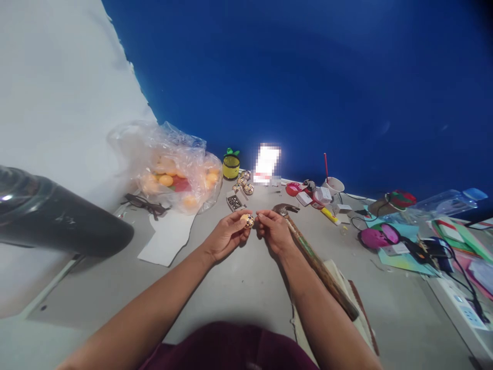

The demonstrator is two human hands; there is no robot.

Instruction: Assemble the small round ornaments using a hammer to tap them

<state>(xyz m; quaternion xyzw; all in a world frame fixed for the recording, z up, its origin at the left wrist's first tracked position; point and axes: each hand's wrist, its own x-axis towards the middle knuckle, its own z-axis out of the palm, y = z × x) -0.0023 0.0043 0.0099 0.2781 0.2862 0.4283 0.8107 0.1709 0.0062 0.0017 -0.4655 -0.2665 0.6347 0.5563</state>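
1. Studded ball (249,221), near mid-frame: the left hand's (228,235) grip is clasped around it above the table (234,303).
2. Right hand (275,232), just beside it: fingertips pinched; cannot tell whether they grasp anything.
3. It looks light, firm and slightly slippery; its sides seem the best hold.
4. Small boxes (322,194), right of centre: print unreadable.

From my own head, the one camera looks forward and down (I sit close in, so my forearms rise from the bottom edge), taking in my hands (250,226) near mid-view, the tabletop (231,288) and the blue wall (308,92) beyond.
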